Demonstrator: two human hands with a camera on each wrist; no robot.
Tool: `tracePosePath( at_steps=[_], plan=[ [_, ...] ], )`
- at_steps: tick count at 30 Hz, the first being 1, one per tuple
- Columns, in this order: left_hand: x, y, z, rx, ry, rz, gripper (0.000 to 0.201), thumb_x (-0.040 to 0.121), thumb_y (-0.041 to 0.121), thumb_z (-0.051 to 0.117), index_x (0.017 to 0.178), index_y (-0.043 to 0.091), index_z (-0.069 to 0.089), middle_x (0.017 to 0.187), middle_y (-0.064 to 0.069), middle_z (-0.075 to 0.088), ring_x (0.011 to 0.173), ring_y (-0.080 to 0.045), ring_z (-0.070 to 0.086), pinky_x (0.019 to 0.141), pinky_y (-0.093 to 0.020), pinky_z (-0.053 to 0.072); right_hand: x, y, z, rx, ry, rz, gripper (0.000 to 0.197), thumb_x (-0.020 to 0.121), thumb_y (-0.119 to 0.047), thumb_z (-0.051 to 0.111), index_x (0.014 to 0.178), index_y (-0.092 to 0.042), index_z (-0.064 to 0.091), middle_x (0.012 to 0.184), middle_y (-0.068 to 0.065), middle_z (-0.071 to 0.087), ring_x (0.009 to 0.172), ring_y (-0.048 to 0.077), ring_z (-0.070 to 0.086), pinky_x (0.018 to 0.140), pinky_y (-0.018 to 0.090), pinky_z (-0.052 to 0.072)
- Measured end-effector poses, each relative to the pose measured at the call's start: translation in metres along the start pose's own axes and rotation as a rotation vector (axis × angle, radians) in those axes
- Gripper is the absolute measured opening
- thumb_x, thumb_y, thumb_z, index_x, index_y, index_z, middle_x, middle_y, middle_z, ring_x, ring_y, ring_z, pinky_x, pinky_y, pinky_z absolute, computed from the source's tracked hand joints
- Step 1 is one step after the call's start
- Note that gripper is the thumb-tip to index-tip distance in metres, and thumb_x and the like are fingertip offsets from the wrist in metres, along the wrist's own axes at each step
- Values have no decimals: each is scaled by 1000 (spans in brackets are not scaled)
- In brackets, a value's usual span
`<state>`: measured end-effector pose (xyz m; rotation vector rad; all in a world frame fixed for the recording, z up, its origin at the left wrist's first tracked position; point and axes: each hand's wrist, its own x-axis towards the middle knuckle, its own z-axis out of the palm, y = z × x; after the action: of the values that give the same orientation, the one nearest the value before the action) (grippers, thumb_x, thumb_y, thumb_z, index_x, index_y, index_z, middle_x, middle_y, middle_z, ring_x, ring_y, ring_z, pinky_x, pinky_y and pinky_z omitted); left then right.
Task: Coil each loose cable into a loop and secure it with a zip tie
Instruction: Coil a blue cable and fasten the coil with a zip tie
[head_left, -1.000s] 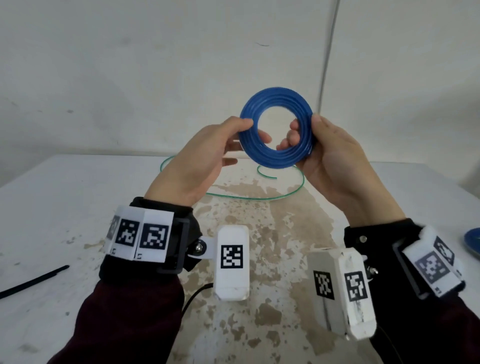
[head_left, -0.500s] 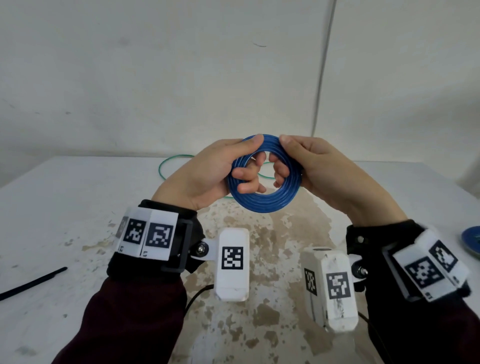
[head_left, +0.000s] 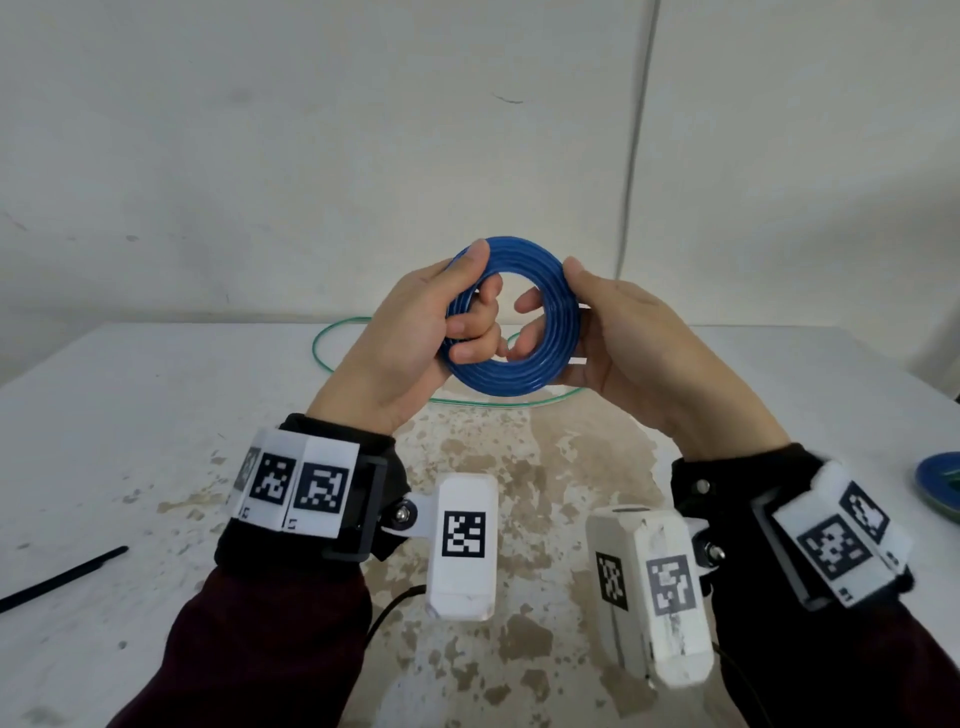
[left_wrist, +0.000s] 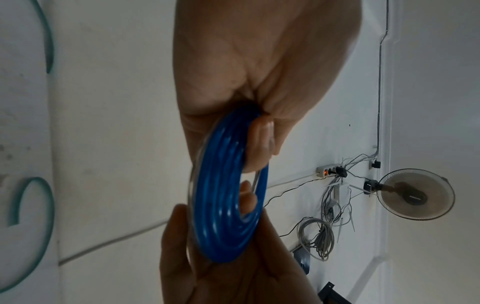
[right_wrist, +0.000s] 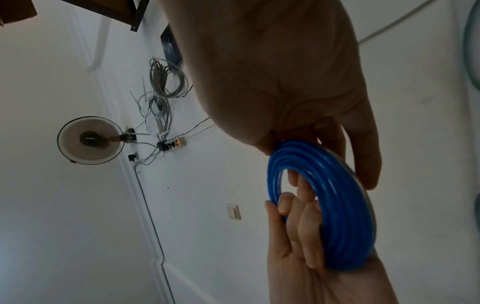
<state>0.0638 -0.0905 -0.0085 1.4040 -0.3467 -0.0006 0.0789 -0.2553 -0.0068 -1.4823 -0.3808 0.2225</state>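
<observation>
Both hands hold the blue coil (head_left: 511, 325) in the air above the desk (head_left: 130, 415). Our left hand (head_left: 400, 343) grips its left side, with the fingers hooked through the hole. Our right hand (head_left: 623, 338) grips the right side, thumb on the top edge. Behind the coil, a green cable (head_left: 332, 358) lies loose on the desk. Far to the left lies a black tie (head_left: 62, 577), well apart from us.
</observation>
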Motion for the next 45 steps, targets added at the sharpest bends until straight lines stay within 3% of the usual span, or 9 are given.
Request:
tracePosePath(
  at_steps=[8,11,14,16,19,25,33,37,45],
  plan=[
    [-5,2,5,29,-53,-56,37,103,33,30,76,11,44,51,2,35,49,-17,49,77,-36,38,0,5,6,-95,94,-85,44,104,-35,27,78,-10,51,47,-6,47,52,14,51,79,41,46],
    [-24,9,-3,81,-56,-92,42,102,37,28,83,9,52,60,-2,49,68,-22,61,74,-29,49,-3,5,13,-153,63,-100,44,104,-37,28,77,-12,52,47,-7,46,53,14,49,69,30,41],
    [-54,16,-22,203,-3,-139,58,101,44,23,100,3,63,82,-9,65,87,-24,64,85,-34,52,-6,7,29,-118,-15,-93,44,104,-36,30,75,-12,52,48,-7,44,57,18,47,68,29,47],
    [-77,21,-44,362,110,-194,61,100,47,24,108,0,63,94,-14,68,91,-25,65,90,-40,50,-9,12,45,-73,-84,-61,44,104,-36,31,75,-10,52,47,-6,43,57,19,48,76,35,51],
    [-112,31,-82,684,283,-245,47,100,44,35,96,10,67,91,-9,71,86,-22,68,85,-40,49,-14,25,73,-53,-191,-19,44,103,-36,32,76,-9,53,48,-4,44,53,17,51,87,46,48],
    [-164,34,-168,1480,261,-641,23,93,30,57,106,14,64,106,-4,60,97,-21,57,81,-30,44,-24,48,139,-89,-359,25,46,103,-37,32,77,-8,56,49,-2,46,53,17,52,82,45,48],
    [-182,7,-213,1621,187,-890,31,80,18,72,109,9,69,109,-7,68,98,-24,63,87,-36,53,-25,59,186,-32,-434,81,46,103,-37,32,76,-8,55,48,-2,45,51,16,51,77,41,46],
    [-178,-5,-217,1708,225,-906,20,77,14,73,97,12,74,100,-5,71,90,-24,66,75,-32,52,-27,63,188,-90,-442,77,47,103,-38,31,77,-8,55,48,-2,46,52,16,53,83,45,48],
    [-177,-11,-224,1663,282,-895,13,74,10,73,87,11,74,90,-5,72,86,-24,66,73,-30,45,-24,65,186,-96,-443,81,46,103,-37,31,79,-7,56,49,-2,45,53,16,53,81,43,48]
  ],
)
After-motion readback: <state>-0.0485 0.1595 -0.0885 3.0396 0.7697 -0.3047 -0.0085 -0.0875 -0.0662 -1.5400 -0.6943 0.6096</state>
